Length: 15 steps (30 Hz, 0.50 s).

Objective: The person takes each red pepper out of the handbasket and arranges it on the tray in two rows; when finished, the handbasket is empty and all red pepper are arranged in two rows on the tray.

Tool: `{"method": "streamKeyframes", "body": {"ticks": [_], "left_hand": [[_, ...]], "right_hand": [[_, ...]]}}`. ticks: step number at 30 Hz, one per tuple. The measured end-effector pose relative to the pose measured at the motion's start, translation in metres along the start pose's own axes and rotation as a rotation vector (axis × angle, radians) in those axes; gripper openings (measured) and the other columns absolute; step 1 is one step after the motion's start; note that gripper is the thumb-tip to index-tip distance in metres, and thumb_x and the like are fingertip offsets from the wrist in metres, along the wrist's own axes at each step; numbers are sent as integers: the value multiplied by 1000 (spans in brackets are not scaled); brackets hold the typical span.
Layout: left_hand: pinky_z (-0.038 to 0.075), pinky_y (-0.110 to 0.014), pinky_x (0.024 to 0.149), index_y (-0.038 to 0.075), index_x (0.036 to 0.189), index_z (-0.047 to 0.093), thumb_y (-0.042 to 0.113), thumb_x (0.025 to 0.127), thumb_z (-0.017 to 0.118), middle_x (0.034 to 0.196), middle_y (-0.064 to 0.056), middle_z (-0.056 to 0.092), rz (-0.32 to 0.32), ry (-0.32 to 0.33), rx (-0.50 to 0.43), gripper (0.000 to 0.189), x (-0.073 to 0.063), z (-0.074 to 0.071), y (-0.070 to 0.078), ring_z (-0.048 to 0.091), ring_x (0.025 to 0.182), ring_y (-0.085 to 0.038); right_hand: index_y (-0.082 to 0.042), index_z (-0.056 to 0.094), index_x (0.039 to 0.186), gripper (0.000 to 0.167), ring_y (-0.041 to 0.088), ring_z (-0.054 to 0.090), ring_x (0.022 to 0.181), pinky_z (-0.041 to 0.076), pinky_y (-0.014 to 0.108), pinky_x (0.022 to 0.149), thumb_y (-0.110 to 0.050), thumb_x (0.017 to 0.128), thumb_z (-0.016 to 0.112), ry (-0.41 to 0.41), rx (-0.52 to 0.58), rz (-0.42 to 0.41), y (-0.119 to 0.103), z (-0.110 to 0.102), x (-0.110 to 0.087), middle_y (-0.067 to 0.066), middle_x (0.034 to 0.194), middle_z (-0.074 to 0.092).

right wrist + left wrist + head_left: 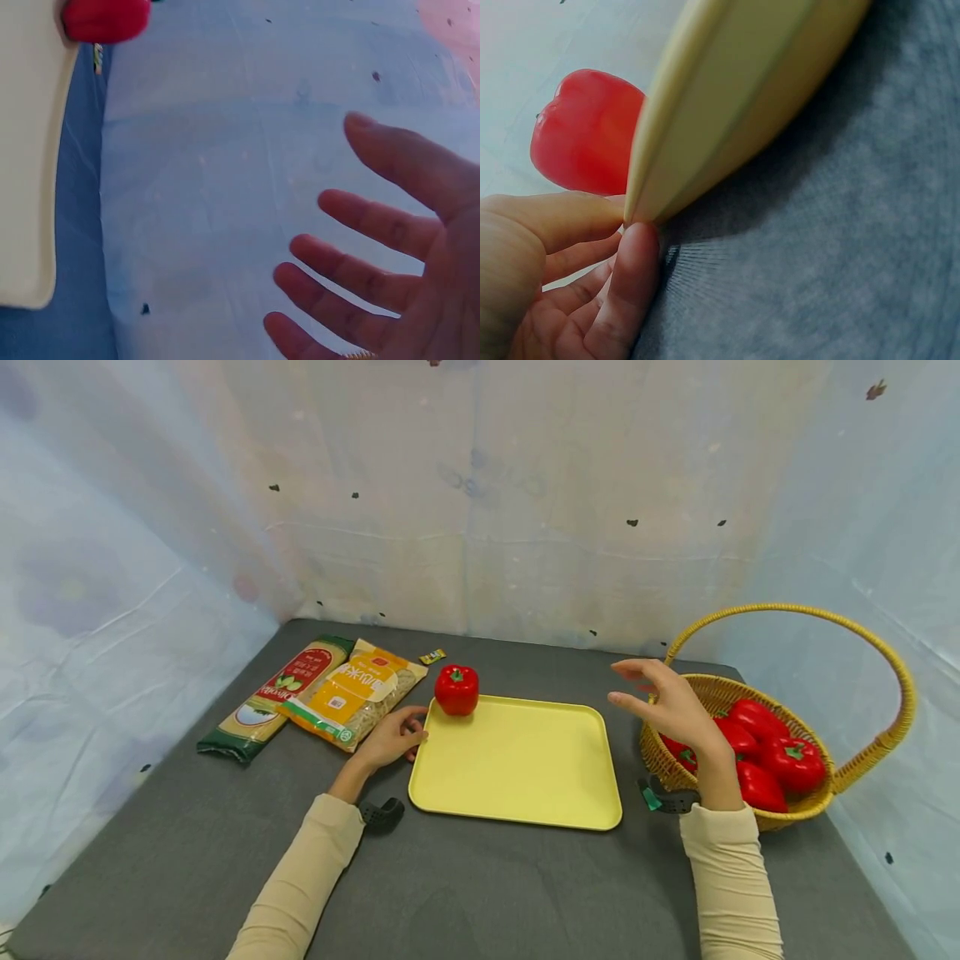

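Note:
A yellow rectangular tray [517, 768] lies on the grey table, with one red bell pepper [456, 690] at its far left corner. My left hand [390, 739] pinches the tray's left rim between thumb and fingers; the left wrist view shows this grip on the rim [649, 187] up close. Over the table, between the tray and a yellow wicker basket [656, 764], my right hand [671, 702] hovers with nothing in it. Its fingers [360, 217] are spread and relaxed in the right wrist view. Several red bell peppers [792, 764] fill the basket, partly hidden behind the right wrist.
At the left lie a green-and-tan bag [300, 672] and a yellow grain bag [360, 689] overlapping it. Behind them is a small yellow packet [432, 657]. The basket's tall handle [892, 672] arches up at the right. A pale curtain [525, 527] hangs behind the table.

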<state>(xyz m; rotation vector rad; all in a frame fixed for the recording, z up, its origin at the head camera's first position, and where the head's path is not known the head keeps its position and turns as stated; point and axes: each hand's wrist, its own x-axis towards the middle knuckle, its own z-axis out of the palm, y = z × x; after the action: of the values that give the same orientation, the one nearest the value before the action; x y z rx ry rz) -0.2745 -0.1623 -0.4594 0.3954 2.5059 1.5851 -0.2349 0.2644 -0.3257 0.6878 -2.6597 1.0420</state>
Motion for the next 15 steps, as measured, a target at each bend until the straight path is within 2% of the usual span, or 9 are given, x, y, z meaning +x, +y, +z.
{"method": "streamKeyframes", "body": {"ticks": [3,6,8,11,12,15], "left_hand": [[53,-32,53,0,134,44,7,90,59,89,-14,53,1,-5,-7,47,0,0,0,55,59,-20],[53,-32,54,-1,134,44,7,90,59,90,-14,53,1,-7,-10,47,-1,0,0,55,60,-20],[53,-32,54,0,134,44,7,91,59,90,-15,53,-1,-8,-15,46,-1,0,0,55,60,-20],[53,-32,54,0,134,44,7,91,59,91,-15,53,-2,-9,-19,46,-1,-1,0,56,61,-20],[53,-32,54,0,134,44,7,91,59,91,-15,53,-4,-9,-19,46,-1,-1,0,56,61,-20],[53,-32,55,1,135,43,8,91,59,91,-15,53,-7,-9,-18,47,0,0,-1,56,61,-21]], "right_hand": [[-8,52,129,45,32,50,113,43,52,91,-25,89,64,-38,-17,38,4,-15,-5,11,127,52],[-10,50,131,47,28,53,110,49,36,88,-28,90,63,-44,-36,97,8,-29,-11,10,127,52],[-10,50,131,47,19,56,106,50,26,80,-30,90,62,-37,-41,133,12,-39,-14,10,125,54],[-10,49,131,46,3,55,99,49,19,73,-29,91,61,-24,-46,171,19,-52,-19,11,122,56],[-9,48,132,46,2,54,99,49,22,75,-28,91,60,-22,-50,170,22,-57,-20,13,122,55],[-7,47,133,47,8,52,104,44,19,83,-25,92,60,-9,-63,192,33,-67,-24,12,125,52]]}}
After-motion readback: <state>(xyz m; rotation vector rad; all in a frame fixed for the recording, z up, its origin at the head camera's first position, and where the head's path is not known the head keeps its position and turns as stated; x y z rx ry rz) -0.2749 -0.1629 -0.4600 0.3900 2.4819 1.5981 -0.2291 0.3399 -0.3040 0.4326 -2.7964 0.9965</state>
